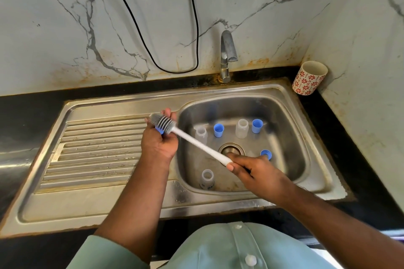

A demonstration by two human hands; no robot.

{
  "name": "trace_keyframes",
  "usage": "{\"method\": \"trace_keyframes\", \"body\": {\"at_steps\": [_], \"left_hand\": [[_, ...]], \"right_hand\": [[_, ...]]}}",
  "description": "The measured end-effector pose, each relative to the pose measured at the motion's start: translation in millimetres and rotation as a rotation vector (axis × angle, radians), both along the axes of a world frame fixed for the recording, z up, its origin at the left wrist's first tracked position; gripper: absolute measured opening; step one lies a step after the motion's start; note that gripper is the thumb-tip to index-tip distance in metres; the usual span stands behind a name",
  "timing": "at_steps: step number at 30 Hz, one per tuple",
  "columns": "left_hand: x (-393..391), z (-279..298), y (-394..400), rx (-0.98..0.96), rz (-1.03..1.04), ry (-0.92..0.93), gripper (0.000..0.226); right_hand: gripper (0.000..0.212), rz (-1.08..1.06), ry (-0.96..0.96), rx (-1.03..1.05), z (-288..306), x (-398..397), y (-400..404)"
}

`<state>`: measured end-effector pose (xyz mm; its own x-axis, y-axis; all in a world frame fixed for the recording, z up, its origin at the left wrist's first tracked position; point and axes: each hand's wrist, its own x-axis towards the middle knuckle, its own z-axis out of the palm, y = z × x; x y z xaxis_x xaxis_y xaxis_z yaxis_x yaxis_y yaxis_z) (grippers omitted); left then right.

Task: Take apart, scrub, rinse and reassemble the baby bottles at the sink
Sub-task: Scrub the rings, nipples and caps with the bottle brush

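Observation:
My left hand [158, 140] is raised over the sink's left rim and grips a small blue bottle part [159, 130], mostly hidden in the fingers. My right hand [251, 170] holds the white handle of a bottle brush [196, 141]; its grey bristle head lies against the blue part. In the basin stand three clear bottles [201, 134], [242, 128], [207, 178]. Two blue caps [218, 130], [257, 125] stand upright near the back. A blue ring [266, 154] lies by my right hand.
The steel sink [314, 159] has a drain [231, 149] in the middle and a ribbed drainboard [96, 150] on the left. A tap [227, 54] stands behind it. A red-patterned cup [309, 77] sits in the back right corner. A black cable [175, 71] hangs on the wall.

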<state>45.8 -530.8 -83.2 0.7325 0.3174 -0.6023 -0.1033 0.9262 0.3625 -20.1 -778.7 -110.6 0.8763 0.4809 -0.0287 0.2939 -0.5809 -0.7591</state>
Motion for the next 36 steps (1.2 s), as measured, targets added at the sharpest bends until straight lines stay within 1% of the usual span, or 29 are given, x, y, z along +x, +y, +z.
{"method": "trace_keyframes", "body": {"at_steps": [1,3,4,6,8,10,12,15,16,17,21,22,25,28,30,32,34,35,36], "left_hand": [[-0.6,0.7,-0.5,0.011,-0.023,0.019,0.029],[-1.2,1.7,-2.3,0.028,-0.042,0.057,0.034],[-0.3,1.4,-1.6,0.023,-0.037,0.073,0.035],[0.9,1.7,0.6,0.020,-0.036,0.085,0.036],[-0.1,2.8,2.2,0.036,-0.059,0.085,0.031],[-0.9,8.1,-0.4,0.053,-0.067,0.074,0.024],[0.0,11.8,-2.8,0.042,-0.037,0.061,0.014],[1.2,10.9,-3.2,0.023,-0.038,0.029,0.013],[0.9,10.3,-4.4,0.025,-0.039,0.018,0.012],[1.1,9.2,-5.6,0.025,-0.034,0.007,0.013],[6.4,5.7,3.1,0.022,0.039,-0.035,0.029],[8.8,3.8,5.5,0.035,0.050,-0.033,0.029],[9.3,0.5,-3.3,0.136,0.034,-0.031,0.025],[13.7,2.9,-2.8,0.186,0.072,-0.016,0.033],[20.0,3.1,13.4,0.173,0.123,-0.024,0.043],[21.0,7.2,18.2,0.197,0.106,-0.063,0.048],[19.3,11.0,8.0,0.268,0.044,-0.077,0.044],[18.6,12.7,2.7,0.284,0.032,-0.070,0.038],[19.4,14.4,0.9,0.275,0.040,-0.063,0.037]], "right_hand": [[0.018,0.016,-0.003,-0.005,0.5,0.5,1.2],[0.031,-0.028,-0.005,-0.010,-0.9,3.0,1.0],[0.031,-0.051,-0.001,-0.005,-1.0,3.8,-0.1],[0.017,-0.017,-0.007,-0.030,-1.9,3.9,-2.4],[0.024,0.016,-0.003,-0.062,-1.4,4.4,-3.7],[0.029,-0.022,0.007,-0.066,0.8,7.2,-4.7],[0.028,-0.007,-0.032,-0.096,2.9,6.4,-3.3],[0.019,-0.001,-0.013,-0.044,6.7,3.1,0.8],[0.024,-0.034,-0.001,-0.017,10.8,5.1,3.2],[0.029,-0.058,0.008,-0.008,15.1,7.9,6.2],[0.036,-0.042,0.084,-0.027,28.3,2.2,17.6],[0.037,-0.035,0.121,-0.019,29.1,-2.3,19.0],[0.037,-0.064,0.244,0.012,34.7,1.1,28.0],[0.033,-0.086,0.269,-0.041,46.6,8.9,37.2],[0.030,-0.043,0.277,-0.077,52.6,1.6,35.9],[0.028,-0.011,0.327,-0.083,62.4,-4.7,34.6],[0.030,-0.063,0.321,-0.055,68.9,3.3,40.4],[0.030,-0.089,0.317,-0.050,70.5,8.1,43.6],[0.028,-0.090,0.308,-0.052,70.8,10.8,47.1]]}}
